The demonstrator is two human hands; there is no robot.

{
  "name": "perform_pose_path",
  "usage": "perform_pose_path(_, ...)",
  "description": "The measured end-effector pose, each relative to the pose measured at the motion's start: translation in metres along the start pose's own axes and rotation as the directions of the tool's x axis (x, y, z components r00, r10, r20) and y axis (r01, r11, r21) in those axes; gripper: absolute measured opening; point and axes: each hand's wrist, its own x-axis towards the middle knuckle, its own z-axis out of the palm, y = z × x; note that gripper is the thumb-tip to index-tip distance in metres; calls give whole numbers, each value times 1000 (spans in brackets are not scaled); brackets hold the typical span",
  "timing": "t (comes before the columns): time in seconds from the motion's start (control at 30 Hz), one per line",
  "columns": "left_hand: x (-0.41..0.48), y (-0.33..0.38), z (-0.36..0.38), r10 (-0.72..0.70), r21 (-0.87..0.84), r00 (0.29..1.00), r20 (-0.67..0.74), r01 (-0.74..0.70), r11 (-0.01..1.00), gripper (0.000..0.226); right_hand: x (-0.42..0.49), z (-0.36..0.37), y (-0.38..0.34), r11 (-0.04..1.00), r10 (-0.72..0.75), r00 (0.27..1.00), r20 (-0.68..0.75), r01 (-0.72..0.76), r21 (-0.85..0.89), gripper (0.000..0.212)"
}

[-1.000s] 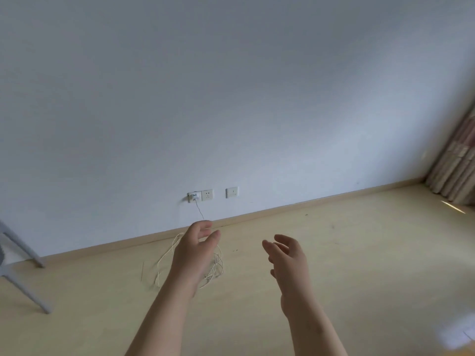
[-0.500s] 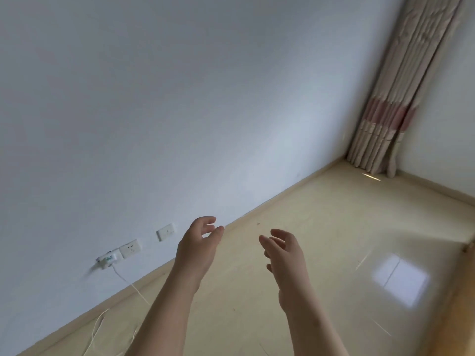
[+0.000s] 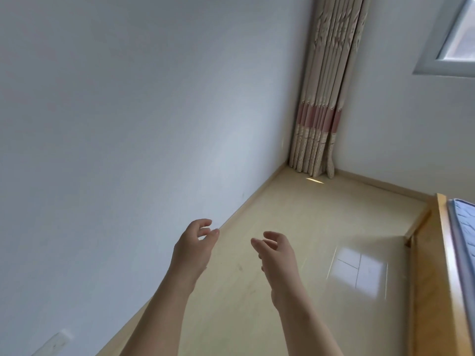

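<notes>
- Since the earlier frames the view has swung to the right: the curtain (image 3: 323,98) now hangs in the room's corner, a wooden bed frame (image 3: 447,265) and a window (image 3: 457,34) have come into sight, and the white cable has gone from view.
- Both hands keep their pose: the left hand (image 3: 192,249) and right hand (image 3: 279,255) are raised side by side, apart, with fingers loosely curled and holding nothing.
- Nearest below them is the glossy floor (image 3: 295,206), which meets the wall (image 3: 128,124) just beside the left hand.
- One socket plate (image 3: 55,343) sits low on that wall.
</notes>
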Motion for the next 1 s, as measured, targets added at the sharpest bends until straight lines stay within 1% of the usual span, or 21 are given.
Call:
perform_pose_path(0.1,57,22,36,18,-1,999,39,-18,1000,21,64,-7,-26,1000,-11,1000,-18,11,5,36)
perform_pose_path(0.2,108,30,70,-8,1,997,77,7,1000,20,116,-15,-35,1000,21,999,-31,-21,4,35)
perform_pose_path(0.3,166,42,110,-24,22,992,127,21,1000,24,176,-29,-43,998,55,994,-93,-53,17,36)
perform_pose_path(0.47,277,72,179,34,15,972,234,-39,999,27,290,-44,-67,998,50,975,-215,-41,44,36)
perform_pose_path(0.6,358,108,228,68,10,950,305,-74,997,28,378,-53,-106,999,41,963,-267,-33,34,36)
perform_pose_path(0.67,397,132,255,95,16,938,333,-106,994,28,421,-63,-131,999,16,951,-308,-2,45,33)
perform_pose_path(0.73,433,157,290,131,13,922,365,-146,989,28,460,-77,-151,997,-3,937,-348,29,70,30)
perform_pose_path(0.87,479,183,363,130,10,873,469,-152,988,26,519,-117,-161,992,60,901,-429,-4,130,28)
perform_pose_path(1.0,521,203,446,136,12,840,525,-167,986,23,586,-170,-169,988,89,870,-485,-14,156,26)
